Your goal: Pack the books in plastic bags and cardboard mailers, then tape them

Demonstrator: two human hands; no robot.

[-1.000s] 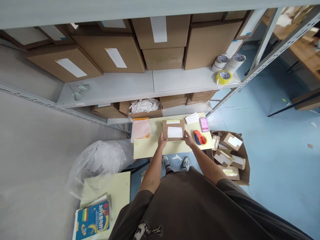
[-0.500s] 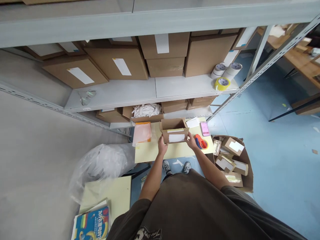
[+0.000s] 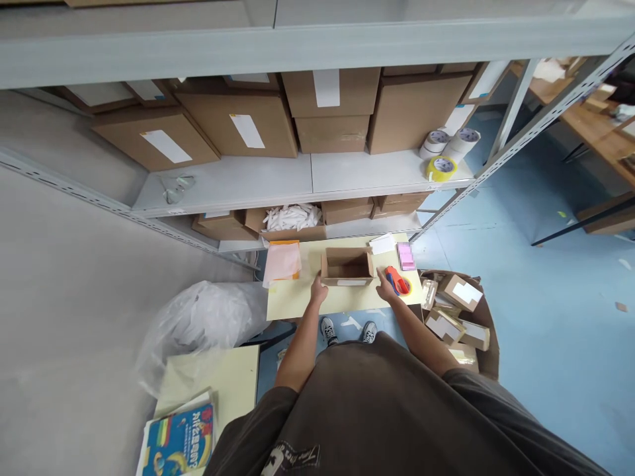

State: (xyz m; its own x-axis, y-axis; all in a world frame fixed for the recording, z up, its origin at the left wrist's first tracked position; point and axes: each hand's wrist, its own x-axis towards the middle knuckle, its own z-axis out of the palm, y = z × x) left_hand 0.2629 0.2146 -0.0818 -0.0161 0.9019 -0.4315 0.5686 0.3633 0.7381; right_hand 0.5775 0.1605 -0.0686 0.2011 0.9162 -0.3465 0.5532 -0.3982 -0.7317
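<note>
Three tape rolls [image 3: 443, 153] on shelf [image 3: 238, 188] (open carton [image 3: 346, 268] on yellow tabletop [image 3: 297, 297])

To my right a carton [image 3: 489, 350] holds small parcels [image 3: 461, 293], and ahead rolls of packing tape [image 3: 440, 151] sit on the shelf [image 3: 238, 188].

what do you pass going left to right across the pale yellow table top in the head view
pink sheets on orange paper → open cardboard box → white paper slip → red tape dispenser → pink packet
</note>
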